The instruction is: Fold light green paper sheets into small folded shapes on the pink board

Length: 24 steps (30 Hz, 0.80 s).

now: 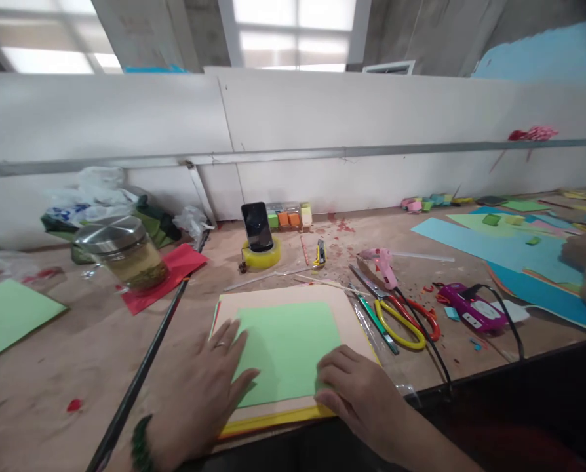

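Note:
A light green sheet of paper (288, 351) lies on a stack of larger paper sheets (268, 298), pale peach on top with yellow edges at the front. My left hand (209, 383), wearing a ring and a green bead bracelet, rests with spread fingers over the green sheet's left edge. At the lower right corner of that sheet is my right hand (356, 393), its fingers bent together and the thumb close below them on the paper's edge. Right of the stack lie a green-handled craft knife (379, 324) and scissors (401, 324) with yellow and red handles.
A pink glue gun (381, 265), a purple power strip (472, 311) and cables lie to the right. Behind the stack, a phone (257, 226) leans on a tape roll (263, 255) near a yellow cutter (320, 252). A lidded glass jar (126, 255) stands left. Another person's hand (585, 252) is far right.

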Motion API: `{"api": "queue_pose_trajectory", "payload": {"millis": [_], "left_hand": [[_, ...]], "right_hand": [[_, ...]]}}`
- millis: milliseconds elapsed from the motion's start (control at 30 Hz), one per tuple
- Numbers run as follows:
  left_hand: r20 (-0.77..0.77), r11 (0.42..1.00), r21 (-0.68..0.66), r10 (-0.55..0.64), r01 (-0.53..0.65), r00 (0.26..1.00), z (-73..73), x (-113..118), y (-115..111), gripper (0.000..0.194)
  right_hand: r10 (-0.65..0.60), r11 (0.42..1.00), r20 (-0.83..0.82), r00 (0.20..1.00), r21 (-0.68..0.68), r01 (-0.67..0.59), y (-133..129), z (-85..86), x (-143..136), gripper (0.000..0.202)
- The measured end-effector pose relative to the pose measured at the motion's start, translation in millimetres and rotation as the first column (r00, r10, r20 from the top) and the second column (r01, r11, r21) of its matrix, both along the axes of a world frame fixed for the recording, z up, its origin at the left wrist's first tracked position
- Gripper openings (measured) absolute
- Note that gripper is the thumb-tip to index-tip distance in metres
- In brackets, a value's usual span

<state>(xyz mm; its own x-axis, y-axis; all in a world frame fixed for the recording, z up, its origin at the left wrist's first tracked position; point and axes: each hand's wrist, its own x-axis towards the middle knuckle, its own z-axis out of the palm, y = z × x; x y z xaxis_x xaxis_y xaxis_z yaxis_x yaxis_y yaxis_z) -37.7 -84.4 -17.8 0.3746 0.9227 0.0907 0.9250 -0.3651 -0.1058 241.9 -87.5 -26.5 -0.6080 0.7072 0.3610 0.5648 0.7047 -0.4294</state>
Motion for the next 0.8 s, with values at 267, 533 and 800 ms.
{"api": "queue_pose_trajectory", "payload": {"millis": [267,533,800], "left_hand": [[0.079,0.942,-0.319,-0.082,0.103,0.994,3.9,11,28,0.070],[0.049,0.970,-0.186,-0.153,0.159,0.987,-5.1,6,28,0.068],[0.025,0.918,-0.159,-0.364,0.363,0.931,23.0,72,0,0.024]], "right_hand": [[-0.112,0.968,0.323,0.940,-0.177,0.176,22,0.3,-4,0.058],[-0.384,0.922,0.120,0.916,0.110,0.372,17,-6.7,45,0.019],[-0.689,0.711,0.349,0.636,0.153,0.686,41,9.4,74,0.014]]}}
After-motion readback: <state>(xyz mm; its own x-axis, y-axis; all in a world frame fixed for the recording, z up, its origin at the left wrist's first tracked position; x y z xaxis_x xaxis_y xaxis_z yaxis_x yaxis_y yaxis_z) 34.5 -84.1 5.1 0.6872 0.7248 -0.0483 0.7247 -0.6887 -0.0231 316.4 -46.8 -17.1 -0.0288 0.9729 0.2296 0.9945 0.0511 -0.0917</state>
